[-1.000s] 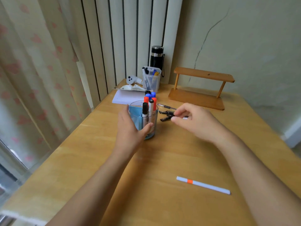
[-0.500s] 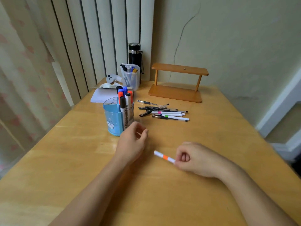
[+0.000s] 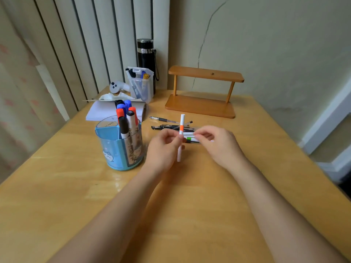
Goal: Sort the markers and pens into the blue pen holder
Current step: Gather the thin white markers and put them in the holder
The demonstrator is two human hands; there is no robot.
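- light wooden desk (image 3: pixel 209 215) set in a corner, cracked pale wall behind.
- left hand (image 3: pixel 163 149) pinches the white pen with an orange band (image 3: pixel 181 130) upright; right hand (image 3: pixel 218 145) half curled, fingertips by it.
- round blue plastic pen holder (image 3: pixel 115 149) stands just left of the hands.

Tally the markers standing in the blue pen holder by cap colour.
Black caps: 2
Blue caps: 2
Red caps: 2
White body with a black-labelled top: 1
Total in the blue pen holder: 7
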